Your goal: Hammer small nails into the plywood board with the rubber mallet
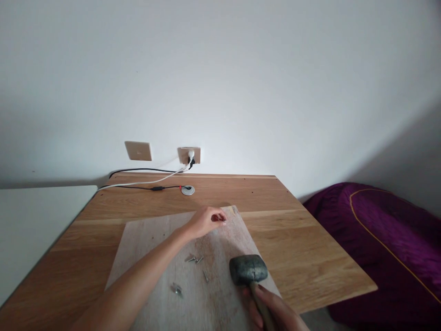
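1. Gripping the wooden handle of a mallet [248,270], the right hand [279,309] is wrapped around it, low at the near edge of the view.
2. The mallet's dark head is over the right side of a pale board [136,236]; whether it touches the board I cannot tell.
3. The left hand [204,221] is near the board's far right corner, fingers curled, thumb and fingertips nearly together around a small piece [223,220], too tiny to name.
4. Between the hands, on the board, are a few loose screws [197,260], with a single screw [206,276] just nearer.
5. A shiny little clump [177,289] lies closer still, left of the mallet; its make-up is unclear.
6. The board lies flat on a wooden table [310,257].
7. Behind, cables [148,182] run to a wall socket [197,156]; purple cloth [341,239] is at the right.
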`<state>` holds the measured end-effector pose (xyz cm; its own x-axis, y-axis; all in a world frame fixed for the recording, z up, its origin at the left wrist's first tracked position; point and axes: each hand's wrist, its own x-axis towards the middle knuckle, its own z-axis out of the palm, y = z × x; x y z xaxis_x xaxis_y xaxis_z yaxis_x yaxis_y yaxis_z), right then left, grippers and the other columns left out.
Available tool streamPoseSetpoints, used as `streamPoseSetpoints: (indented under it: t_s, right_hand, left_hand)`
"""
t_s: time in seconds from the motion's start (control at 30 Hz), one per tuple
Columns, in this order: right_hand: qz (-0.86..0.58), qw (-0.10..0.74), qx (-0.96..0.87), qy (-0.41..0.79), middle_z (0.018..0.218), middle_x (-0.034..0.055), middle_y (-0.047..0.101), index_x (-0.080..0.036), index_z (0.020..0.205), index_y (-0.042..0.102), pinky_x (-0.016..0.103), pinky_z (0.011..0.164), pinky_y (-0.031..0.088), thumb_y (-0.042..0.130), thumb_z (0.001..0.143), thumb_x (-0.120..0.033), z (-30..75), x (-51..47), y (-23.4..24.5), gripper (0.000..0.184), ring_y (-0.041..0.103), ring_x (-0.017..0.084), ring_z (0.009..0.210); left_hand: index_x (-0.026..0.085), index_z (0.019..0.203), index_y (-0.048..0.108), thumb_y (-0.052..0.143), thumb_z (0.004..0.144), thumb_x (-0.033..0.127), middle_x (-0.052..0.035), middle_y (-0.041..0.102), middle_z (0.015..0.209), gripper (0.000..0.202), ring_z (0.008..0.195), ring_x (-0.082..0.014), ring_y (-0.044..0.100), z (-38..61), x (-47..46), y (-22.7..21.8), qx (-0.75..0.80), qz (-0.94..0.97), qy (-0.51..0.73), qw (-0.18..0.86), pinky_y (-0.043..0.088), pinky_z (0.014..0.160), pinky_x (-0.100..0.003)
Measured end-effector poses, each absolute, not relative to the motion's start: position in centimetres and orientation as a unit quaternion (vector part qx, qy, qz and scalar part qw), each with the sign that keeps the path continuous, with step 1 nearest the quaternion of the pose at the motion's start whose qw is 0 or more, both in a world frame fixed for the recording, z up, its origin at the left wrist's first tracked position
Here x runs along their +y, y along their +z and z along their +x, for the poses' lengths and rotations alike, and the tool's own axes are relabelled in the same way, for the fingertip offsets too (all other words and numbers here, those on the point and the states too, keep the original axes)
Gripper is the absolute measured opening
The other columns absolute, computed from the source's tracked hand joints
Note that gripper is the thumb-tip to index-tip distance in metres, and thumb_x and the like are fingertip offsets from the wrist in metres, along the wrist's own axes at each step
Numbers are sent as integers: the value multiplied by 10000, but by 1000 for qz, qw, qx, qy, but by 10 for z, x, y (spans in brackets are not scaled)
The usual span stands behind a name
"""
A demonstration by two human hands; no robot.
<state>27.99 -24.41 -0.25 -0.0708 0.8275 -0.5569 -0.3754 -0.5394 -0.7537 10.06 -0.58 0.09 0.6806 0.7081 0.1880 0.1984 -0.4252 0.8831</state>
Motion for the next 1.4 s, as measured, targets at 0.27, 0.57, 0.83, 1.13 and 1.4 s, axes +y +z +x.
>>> streamPoseSetpoints:
  t_s: [0.27, 0.57, 0.83, 1.13, 1.4]
  right_hand:
    - [-565, 485, -263, 613, 636, -107, 532, -211, 1038, 598, 154, 310, 325, 787, 831, -628, 279, -205, 21, 503, 468, 53, 349]
    - [-615, 486, -353, 510, 559, -104, 526, -216, 947, 580, 180, 339, 355, 715, 803, -796, 278, -192, 6, 613, 464, 73, 362]
    - [-642, 464, -376, 481, 520, -92, 532, -210, 935, 607, 204, 347, 381, 691, 810, -788, 267, -194, 17, 597, 472, 95, 363]
    - [-631, 486, -363, 483, 535, -92, 531, -230, 835, 538, 192, 346, 371, 720, 791, -776, 268, -193, 17, 576, 484, 87, 367]
    - [-631, 482, -364, 486, 542, -96, 537, -231, 904, 565, 203, 350, 377, 718, 822, -726, 269, -193, 16, 525, 480, 94, 366]
  left_hand:
    - [155, 911, 802, 758, 865, 150, -51, 814, 925, 63, 852, -198, 731, 104, -5, 0, 287, 801, 303, 428, 506, 805, -263]
    - [171, 909, 780, 731, 877, 159, -34, 795, 909, 60, 844, -195, 719, 106, -8, -1, 296, 821, 299, 386, 487, 787, -265]
    - [179, 933, 779, 693, 880, 121, -49, 778, 962, 117, 848, -188, 697, 105, -10, 2, 284, 854, 278, 335, 497, 806, -273]
    - [180, 995, 779, 650, 828, 54, -25, 797, 915, 246, 798, -166, 715, 105, -13, 2, 283, 840, 278, 370, 502, 757, -249]
    - [184, 929, 767, 682, 805, 85, -25, 775, 894, 180, 811, -184, 700, 104, -11, 1, 283, 851, 273, 348, 503, 773, -265]
